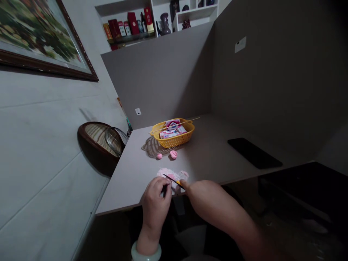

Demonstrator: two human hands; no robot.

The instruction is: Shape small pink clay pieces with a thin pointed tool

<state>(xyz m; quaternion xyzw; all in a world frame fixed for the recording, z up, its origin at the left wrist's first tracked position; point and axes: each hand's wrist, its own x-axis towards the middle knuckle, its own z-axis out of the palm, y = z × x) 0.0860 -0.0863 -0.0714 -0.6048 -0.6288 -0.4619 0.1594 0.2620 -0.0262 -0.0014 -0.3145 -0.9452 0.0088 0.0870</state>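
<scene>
My left hand (155, 197) rests near the front edge of the grey table (212, 152), fingers curled on the pale pink fluffy piece (168, 174). A light bangle circles that wrist. My right hand (191, 188) is pinched on a thin dark needle-like tool with a yellow part (172, 180), its tip laid across the pink piece. Two small pink balls (173, 154) lie just beyond, in front of a yellow basket (174, 139).
The yellow basket holds pink and white packets and has a thin stick (187, 121) across its rim. A black phone (254, 153) lies flat at the right. A round dark-framed object (99, 139) and a glass lid lean at the table's left. Grey partitions enclose the table.
</scene>
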